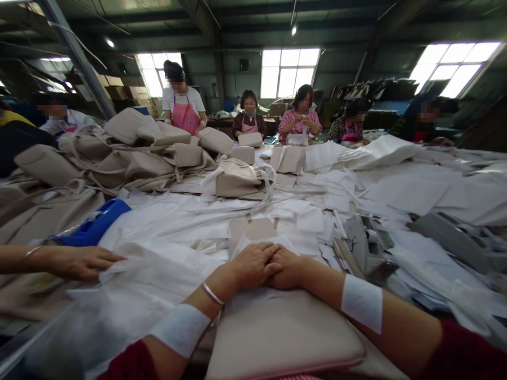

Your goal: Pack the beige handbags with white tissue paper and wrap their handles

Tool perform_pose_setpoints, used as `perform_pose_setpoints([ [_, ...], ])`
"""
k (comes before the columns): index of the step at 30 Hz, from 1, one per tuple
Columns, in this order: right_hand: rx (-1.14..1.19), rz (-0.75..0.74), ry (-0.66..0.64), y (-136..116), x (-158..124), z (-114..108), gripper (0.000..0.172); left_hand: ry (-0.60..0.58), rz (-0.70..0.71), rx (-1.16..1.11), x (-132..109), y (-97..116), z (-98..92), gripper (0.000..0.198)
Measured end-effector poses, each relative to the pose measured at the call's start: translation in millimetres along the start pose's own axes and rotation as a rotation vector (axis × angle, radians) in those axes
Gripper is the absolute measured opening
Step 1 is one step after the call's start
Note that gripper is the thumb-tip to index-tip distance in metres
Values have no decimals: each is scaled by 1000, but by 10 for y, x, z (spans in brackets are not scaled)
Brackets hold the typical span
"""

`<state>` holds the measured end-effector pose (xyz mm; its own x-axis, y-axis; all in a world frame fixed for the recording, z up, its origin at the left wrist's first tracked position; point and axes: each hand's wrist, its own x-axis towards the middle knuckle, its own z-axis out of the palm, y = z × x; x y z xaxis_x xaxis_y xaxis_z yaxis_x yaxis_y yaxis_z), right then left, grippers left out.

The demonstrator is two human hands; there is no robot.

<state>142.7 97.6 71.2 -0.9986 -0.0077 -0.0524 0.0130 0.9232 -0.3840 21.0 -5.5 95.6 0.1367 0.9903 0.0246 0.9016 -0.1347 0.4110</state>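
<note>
My left hand point(250, 265) and my right hand point(285, 267) meet at the far edge of a beige leather bag point(281, 332) in front of me. Their fingers are closed and overlap, and what lies under them is hidden. White tissue paper point(247, 298) shows beneath and around both hands. Just beyond them lies a beige flap point(251, 228) with a small gold-coloured clasp point(249, 219).
A co-worker's hand point(85, 262) touches a white sheet at left, near a blue tape dispenser point(95, 222). Grey tape dispensers point(362, 240) stand at right. Beige bags point(138, 166) are heaped at left back; paper stacks point(420, 184) cover the right. Several people sit or stand across the table.
</note>
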Motion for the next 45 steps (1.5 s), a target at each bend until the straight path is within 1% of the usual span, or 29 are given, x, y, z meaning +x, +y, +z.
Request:
perform_pose_setpoints([
  [3, -40, 41, -59, 42, -105, -73, 74, 18, -118, 57, -219, -188, 201, 65],
  [5, -36, 71, -100, 105, -186, -132, 84, 12, -178, 82, -319, -222, 262, 66],
  [6, -28, 81, -120, 143, -224, -158, 85, 0, -198, 90, -340, -220, 276, 67],
  [9, -8, 117, -150, 256, -319, -193, 82, -33, -247, 107, -322, -194, 277, 69],
  [12, -3, 184, -148, 309, -401, -177, 80, -45, -251, 112, -281, -188, 250, 68],
  [15, -25, 265, -144, 283, -490, -197, 80, -64, -216, 123, -274, -206, 218, 66],
  [17, -56, 284, -128, 234, -538, -277, 75, -76, -196, 132, -277, -221, 203, 64],
  [20, -125, 251, -32, 132, -526, -483, 63, -79, -164, 147, -272, -239, 195, 64],
  [22, -161, 202, 63, 52, -437, -606, 55, -78, -134, 162, -261, -247, 195, 65],
  [24, -172, 143, 120, -19, -303, -649, 51, -78, -102, 171, -251, -251, 193, 63],
  [26, -140, 84, 96, -60, -174, -582, 52, -71, -73, 175, -250, -252, 191, 59],
  [28, -81, 81, 12, -57, -99, -426, 59, -45, -67, 163, -262, -253, 191, 59],
  [30, -28, 142, -71, -13, -93, -245, 71, -17, -78, 138, -287, -254, 195, 67],
  [31, -12, 181, -96, 17, -111, -167, 76, -8, -81, 126, -304, -254, 198, 72],
  [33, 2, 231, -113, 74, -161, -67, 82, -1, -82, 114, -342, -253, 204, 76],
  [35, 6, 236, -124, 113, -198, -40, 83, 17, -95, 116, -389, -248, 207, 74],
  [37, 4, 235, -140, 134, -206, -58, 82, 44, -110, 118, -440, -246, 207, 66],
  [40, -1, 227, -170, 159, -191, -92, 83, 25, -105, 112, -512, -255, 199, 54],
  [42, -9, 226, -183, 189, -193, -97, 83, -11, -115, 104, -541, -267, 194, 55],
  [45, -27, 232, -181, 268, -231, -97, 82, -23, -146, 92, -547, -279, 185, 61],
])
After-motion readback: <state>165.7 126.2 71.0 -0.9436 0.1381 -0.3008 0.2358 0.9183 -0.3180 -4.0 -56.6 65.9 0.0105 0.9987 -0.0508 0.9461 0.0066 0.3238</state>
